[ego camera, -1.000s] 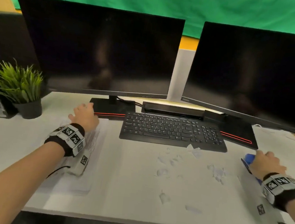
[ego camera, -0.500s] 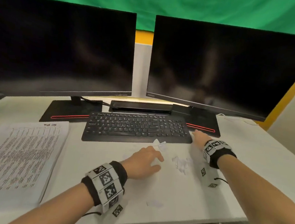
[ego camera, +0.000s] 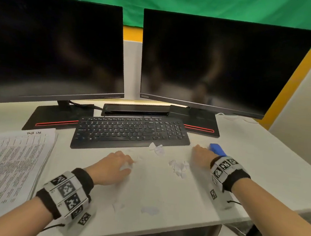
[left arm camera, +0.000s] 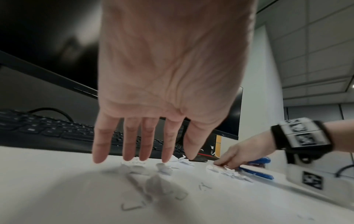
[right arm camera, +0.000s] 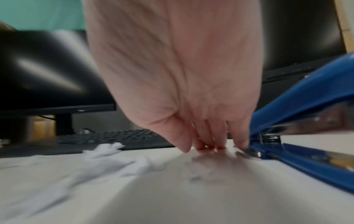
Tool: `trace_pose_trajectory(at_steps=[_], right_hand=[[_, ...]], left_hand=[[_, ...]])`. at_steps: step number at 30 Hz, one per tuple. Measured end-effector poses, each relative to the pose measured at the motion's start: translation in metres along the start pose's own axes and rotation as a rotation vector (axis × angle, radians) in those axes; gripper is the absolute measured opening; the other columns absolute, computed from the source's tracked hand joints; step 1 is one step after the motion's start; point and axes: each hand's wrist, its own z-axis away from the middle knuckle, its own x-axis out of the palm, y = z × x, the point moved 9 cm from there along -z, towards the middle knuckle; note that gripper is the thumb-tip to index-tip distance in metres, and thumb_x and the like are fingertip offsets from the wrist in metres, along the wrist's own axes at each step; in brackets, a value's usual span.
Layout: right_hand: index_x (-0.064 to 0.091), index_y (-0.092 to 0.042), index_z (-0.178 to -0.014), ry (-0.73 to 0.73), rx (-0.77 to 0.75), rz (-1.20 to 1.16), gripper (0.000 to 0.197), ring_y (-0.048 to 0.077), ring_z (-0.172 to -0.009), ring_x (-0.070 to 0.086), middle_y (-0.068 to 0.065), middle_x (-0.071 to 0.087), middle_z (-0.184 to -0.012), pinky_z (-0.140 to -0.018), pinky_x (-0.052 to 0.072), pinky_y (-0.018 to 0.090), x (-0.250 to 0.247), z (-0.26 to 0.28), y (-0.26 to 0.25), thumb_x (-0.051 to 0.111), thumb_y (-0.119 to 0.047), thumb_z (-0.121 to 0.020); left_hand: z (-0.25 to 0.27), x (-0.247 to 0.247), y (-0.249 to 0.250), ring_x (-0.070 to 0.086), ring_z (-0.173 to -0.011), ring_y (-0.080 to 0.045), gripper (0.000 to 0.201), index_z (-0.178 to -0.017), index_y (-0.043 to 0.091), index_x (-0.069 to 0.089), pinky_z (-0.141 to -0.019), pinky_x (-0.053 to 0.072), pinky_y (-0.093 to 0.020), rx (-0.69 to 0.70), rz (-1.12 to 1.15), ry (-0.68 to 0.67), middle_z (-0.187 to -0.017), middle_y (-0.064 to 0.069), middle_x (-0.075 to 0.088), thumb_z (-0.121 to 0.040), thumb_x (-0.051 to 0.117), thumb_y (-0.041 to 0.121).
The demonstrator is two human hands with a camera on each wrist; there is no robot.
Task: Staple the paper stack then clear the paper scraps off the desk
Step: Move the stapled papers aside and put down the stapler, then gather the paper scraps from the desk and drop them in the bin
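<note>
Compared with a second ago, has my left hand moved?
Yes. The left hand went right, off the paper stack, and now lies in front of the keyboard among scraps.

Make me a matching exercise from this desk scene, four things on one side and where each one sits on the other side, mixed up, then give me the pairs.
Things
1. stapler
2. paper stack
3. keyboard
4. scraps

Places
A. far left of the desk
B. between the two hands
C. beside the right hand
D. in front of the monitors

Pairs: 1-C, 2-A, 3-D, 4-B
</note>
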Motion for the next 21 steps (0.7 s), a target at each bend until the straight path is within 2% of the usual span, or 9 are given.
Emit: trace_pose_trajectory(at_steps=[3,6,7,8,10,12,16,19,21], right_hand=[[0.036,0.007,-0.137,-0.064,-0.061,0.015,0.042,0.033,-0.132,0.040,0.024,0.035,-0.145,-0.108,0.032,0.036,0.019,0.026,-0.013,0.034,-0.012,-0.099],[0.049,0.004,-0.126,-0.143,-0.163,-0.006,0.037,0.034,-0.120,0.049,0.022,0.049,-0.133,-0.090,0.038,0.033,0.018,0.050,-0.041,0.032,-0.014,-0.099],[0.049,0.003,-0.127,-0.133,-0.195,-0.020,0.038,0.033,-0.120,0.050,0.020,0.050,-0.133,-0.090,0.038,0.032,0.011,0.054,-0.050,0.032,-0.017,-0.100],[0.046,0.001,-0.131,-0.102,-0.217,-0.033,0.040,0.031,-0.126,0.046,0.019,0.046,-0.139,-0.097,0.037,0.033,0.003,0.054,-0.059,0.031,-0.019,-0.100],[0.030,-0.005,-0.145,-0.044,-0.283,-0.064,0.047,0.027,-0.143,0.026,0.015,0.023,-0.156,-0.114,0.023,0.035,-0.013,0.052,-0.080,0.029,-0.022,-0.101],[0.019,-0.005,-0.149,-0.056,-0.360,-0.062,0.050,0.023,-0.148,0.013,0.011,0.010,-0.160,-0.117,0.014,0.032,-0.017,0.049,-0.107,0.027,-0.020,-0.101],[0.015,-0.003,-0.149,-0.118,-0.400,-0.018,0.057,0.026,-0.147,0.014,0.016,0.008,-0.159,-0.116,0.016,0.033,-0.010,0.040,-0.140,0.033,-0.027,-0.100],[0.018,-0.002,-0.147,-0.170,-0.399,0.052,0.059,0.028,-0.145,0.017,0.016,0.007,-0.159,-0.117,0.020,0.039,0.005,0.047,-0.142,0.033,-0.033,-0.099],[0.025,-0.002,-0.143,-0.232,-0.410,0.072,0.054,0.031,-0.143,0.022,0.018,0.018,-0.155,-0.115,0.023,0.041,0.019,0.057,-0.137,0.034,-0.032,-0.098]], left_hand=[[-0.005,0.001,-0.018,0.034,-0.132,-0.029,0.050,-0.140,0.018,0.035,-0.108,0.033,-0.043,-0.149,-0.112,0.000,-0.144,-0.009,0.035,-0.096,0.037,0.042],[-0.011,0.005,-0.026,0.025,-0.139,-0.031,0.062,-0.146,0.015,0.024,-0.111,0.030,-0.047,-0.185,-0.147,-0.001,-0.153,-0.011,0.024,-0.095,0.035,0.047],[-0.014,0.007,-0.028,0.021,-0.142,-0.031,0.066,-0.147,0.014,0.020,-0.112,0.028,-0.048,-0.187,-0.151,-0.016,-0.155,-0.011,0.018,-0.094,0.035,0.050],[-0.018,0.010,-0.030,0.016,-0.144,-0.032,0.070,-0.149,0.014,0.017,-0.114,0.026,-0.049,-0.188,-0.160,-0.034,-0.158,-0.011,0.013,-0.094,0.034,0.053],[-0.028,0.012,-0.029,0.008,-0.147,-0.033,0.076,-0.151,0.014,0.009,-0.116,0.022,-0.051,-0.174,-0.186,-0.070,-0.160,-0.012,0.003,-0.093,0.033,0.056],[-0.037,0.010,-0.018,0.003,-0.148,-0.032,0.079,-0.152,0.013,0.005,-0.117,0.019,-0.052,-0.130,-0.207,-0.094,-0.161,-0.010,-0.003,-0.093,0.034,0.056],[-0.050,0.009,0.004,-0.002,-0.149,-0.028,0.083,-0.152,0.006,-0.001,-0.121,0.010,-0.042,-0.067,-0.232,-0.176,-0.161,-0.011,-0.008,-0.095,0.033,0.055],[-0.053,0.012,0.004,0.002,-0.149,-0.025,0.088,-0.151,0.002,-0.004,-0.120,0.012,-0.039,-0.090,-0.267,-0.237,-0.160,-0.014,-0.009,-0.094,0.033,0.057],[-0.051,0.017,0.006,0.002,-0.149,-0.025,0.087,-0.151,0.003,-0.003,-0.121,0.014,-0.041,-0.096,-0.291,-0.275,-0.160,-0.013,-0.011,-0.094,0.030,0.059]])
